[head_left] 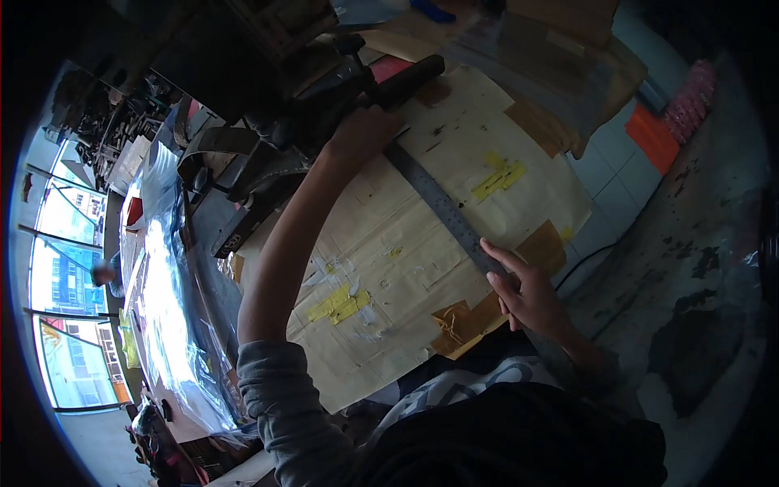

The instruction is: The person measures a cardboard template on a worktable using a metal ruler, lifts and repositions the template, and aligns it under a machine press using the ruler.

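Note:
A long grey metal strip, which looks like a steel ruler, slants across a large pale sheet patched with yellow and brown tape. My right hand grips the ruler's near end, the thumb side lying along it. At the far end, my left hand is closed beside the ruler's tip, close to a dark machine. The back of that hand hides most of its fingers, so what they hold cannot be made out. A small bright edge shows by its knuckles.
Clear plastic sheeting covers a table at left, near windows. Brown cardboard lies beyond the pale sheet. An orange piece and a pink bundle lie at right. A dark cable runs along the floor. Another person appears far left.

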Action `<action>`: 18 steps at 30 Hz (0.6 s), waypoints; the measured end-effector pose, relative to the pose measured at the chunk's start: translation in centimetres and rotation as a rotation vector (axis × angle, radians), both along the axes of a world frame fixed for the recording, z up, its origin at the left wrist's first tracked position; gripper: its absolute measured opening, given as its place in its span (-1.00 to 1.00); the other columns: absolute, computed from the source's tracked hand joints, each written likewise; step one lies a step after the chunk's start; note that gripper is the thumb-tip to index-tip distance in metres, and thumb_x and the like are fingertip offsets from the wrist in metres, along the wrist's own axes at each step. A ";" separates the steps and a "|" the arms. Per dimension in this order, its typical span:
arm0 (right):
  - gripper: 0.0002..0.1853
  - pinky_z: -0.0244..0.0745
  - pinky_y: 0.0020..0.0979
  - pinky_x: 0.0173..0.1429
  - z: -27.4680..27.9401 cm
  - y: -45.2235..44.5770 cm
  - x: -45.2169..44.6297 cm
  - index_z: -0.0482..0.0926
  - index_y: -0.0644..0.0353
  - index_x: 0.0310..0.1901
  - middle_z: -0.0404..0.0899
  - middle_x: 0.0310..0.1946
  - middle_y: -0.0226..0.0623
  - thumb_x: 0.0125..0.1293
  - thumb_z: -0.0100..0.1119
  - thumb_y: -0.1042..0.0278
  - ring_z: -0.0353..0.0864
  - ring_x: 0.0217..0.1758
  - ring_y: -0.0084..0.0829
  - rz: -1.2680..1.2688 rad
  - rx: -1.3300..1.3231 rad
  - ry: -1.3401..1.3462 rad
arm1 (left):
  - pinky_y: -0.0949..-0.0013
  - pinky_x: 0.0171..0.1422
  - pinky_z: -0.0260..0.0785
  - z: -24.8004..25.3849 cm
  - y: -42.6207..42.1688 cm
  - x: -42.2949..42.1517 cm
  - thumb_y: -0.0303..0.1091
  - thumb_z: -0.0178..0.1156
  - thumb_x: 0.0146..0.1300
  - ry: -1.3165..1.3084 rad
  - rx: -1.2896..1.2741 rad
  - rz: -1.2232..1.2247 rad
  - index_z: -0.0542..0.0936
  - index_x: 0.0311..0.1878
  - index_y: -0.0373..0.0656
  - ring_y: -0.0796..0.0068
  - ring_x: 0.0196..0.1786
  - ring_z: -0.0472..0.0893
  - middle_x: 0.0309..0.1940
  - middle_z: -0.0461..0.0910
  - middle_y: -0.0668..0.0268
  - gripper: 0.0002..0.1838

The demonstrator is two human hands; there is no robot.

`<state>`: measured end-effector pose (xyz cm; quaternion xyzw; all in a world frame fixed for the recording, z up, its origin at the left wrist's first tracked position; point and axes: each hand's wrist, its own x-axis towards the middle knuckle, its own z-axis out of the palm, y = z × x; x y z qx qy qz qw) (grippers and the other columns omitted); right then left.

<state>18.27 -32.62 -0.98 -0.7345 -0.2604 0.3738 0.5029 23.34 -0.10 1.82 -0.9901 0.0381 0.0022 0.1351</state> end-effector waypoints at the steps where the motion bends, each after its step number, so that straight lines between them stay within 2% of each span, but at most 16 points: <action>1: -0.51 0.35 -0.64 -0.71 0.0 0.0 0.0 0.23 0.15 0.37 0.36 -0.71 -0.51 0.42 -0.03 0.39 0.29 -0.76 -0.75 -0.002 -0.001 -0.004 | 0.24 -0.33 0.60 0.2 -0.2 -0.1 -0.49 0.07 0.17 -0.012 -0.001 -0.005 0.58 -0.30 -0.12 0.15 -0.35 0.71 -0.45 0.64 0.05 -0.89; 7: -0.51 0.34 -0.64 -0.70 -0.3 -0.1 -0.2 0.24 0.12 0.36 0.35 -0.70 -0.52 0.42 -0.03 0.38 0.29 -0.74 -0.77 -0.003 0.006 0.000 | 0.20 -0.32 0.60 -0.2 0.1 -0.1 -0.46 0.05 0.19 -0.026 -0.071 0.011 0.57 -0.27 -0.13 0.13 -0.34 0.70 -0.44 0.64 0.05 -0.88; 18: -0.52 0.34 -0.64 -0.69 0.0 0.1 -0.5 0.24 0.12 0.36 0.34 -0.72 -0.52 0.43 -0.03 0.38 0.28 -0.77 -0.76 0.006 0.013 0.002 | 0.23 -0.23 0.59 0.1 -0.7 -0.5 -0.44 0.04 0.22 0.020 -0.052 0.061 0.58 -0.20 -0.10 0.15 -0.26 0.70 -0.34 0.63 0.08 -0.85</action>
